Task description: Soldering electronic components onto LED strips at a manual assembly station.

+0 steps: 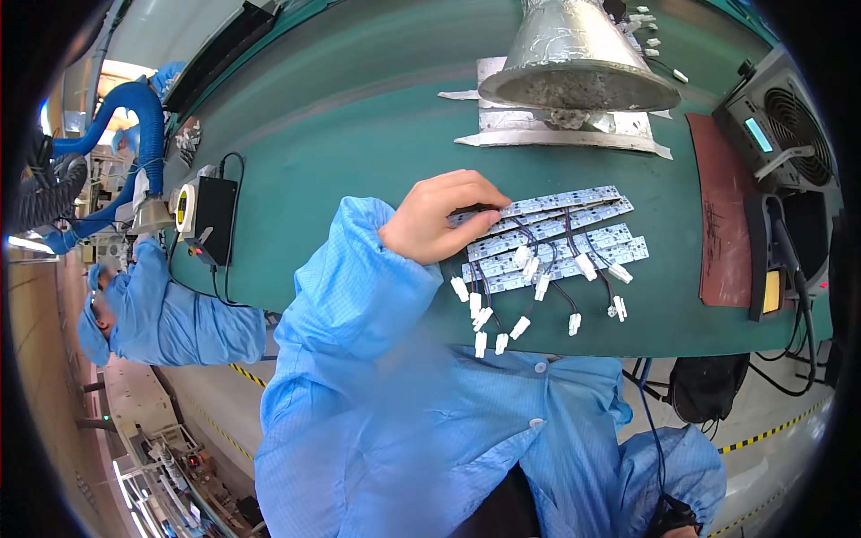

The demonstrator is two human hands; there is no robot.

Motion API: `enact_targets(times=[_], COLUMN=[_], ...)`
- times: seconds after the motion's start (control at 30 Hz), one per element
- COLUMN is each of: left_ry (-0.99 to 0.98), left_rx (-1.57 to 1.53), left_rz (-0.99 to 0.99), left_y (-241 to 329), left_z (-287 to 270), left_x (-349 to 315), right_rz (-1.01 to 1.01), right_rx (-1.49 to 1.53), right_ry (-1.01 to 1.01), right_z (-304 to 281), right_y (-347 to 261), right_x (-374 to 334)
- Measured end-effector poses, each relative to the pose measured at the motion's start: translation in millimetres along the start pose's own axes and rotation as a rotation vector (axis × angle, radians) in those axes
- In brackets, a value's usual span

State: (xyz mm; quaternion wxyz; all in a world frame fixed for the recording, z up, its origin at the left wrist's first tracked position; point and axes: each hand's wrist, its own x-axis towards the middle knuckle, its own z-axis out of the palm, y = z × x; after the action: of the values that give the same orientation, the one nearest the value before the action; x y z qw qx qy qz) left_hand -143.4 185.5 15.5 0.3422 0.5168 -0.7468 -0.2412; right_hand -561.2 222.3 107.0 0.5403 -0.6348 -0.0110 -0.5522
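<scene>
My left hand (446, 218) reaches in over the green bench, thumb and fingers pinched on the left end of the farthest LED circuit board strip (569, 201). Several more such strips (560, 272) lie stacked and overlapping just nearer to me. Short dark wires run from them to white plug connectors (543, 287), which spread over the bench toward its front edge. My right arm, in its blue sleeve (674, 462), hangs low past the bench edge. Beside its cuff, a dark object (674, 515) with a cable sits at the picture's lower edge; that hand is almost wholly cut off.
A foil-covered fume hood (583, 81) stands over a metal plate at the back. On the right are a grey fan unit (782, 125), a brown mat (722, 215) and a tool stand (767, 260). A black box (213, 220) sits left. Another person (179, 314) works farther left.
</scene>
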Motion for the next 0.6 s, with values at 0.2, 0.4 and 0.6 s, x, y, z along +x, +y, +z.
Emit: enact_targets(times=[0.2, 0.4, 0.6], left_ry=[0.003, -0.001, 0.005], left_rx=[-0.013, -0.008, -0.002], left_rz=[-0.012, -0.001, 0.006], left_y=[1, 0, -1], left_z=[1, 0, 0], left_x=[1, -1, -1], right_rz=[-0.099, -0.2, -0.306], right_rx=[-0.048, -0.104, -0.135], right_ry=[0.049, 0.064, 0.114], right_z=[5, 7, 20], right_y=[4, 4, 9], right_x=[-3, 3, 7])
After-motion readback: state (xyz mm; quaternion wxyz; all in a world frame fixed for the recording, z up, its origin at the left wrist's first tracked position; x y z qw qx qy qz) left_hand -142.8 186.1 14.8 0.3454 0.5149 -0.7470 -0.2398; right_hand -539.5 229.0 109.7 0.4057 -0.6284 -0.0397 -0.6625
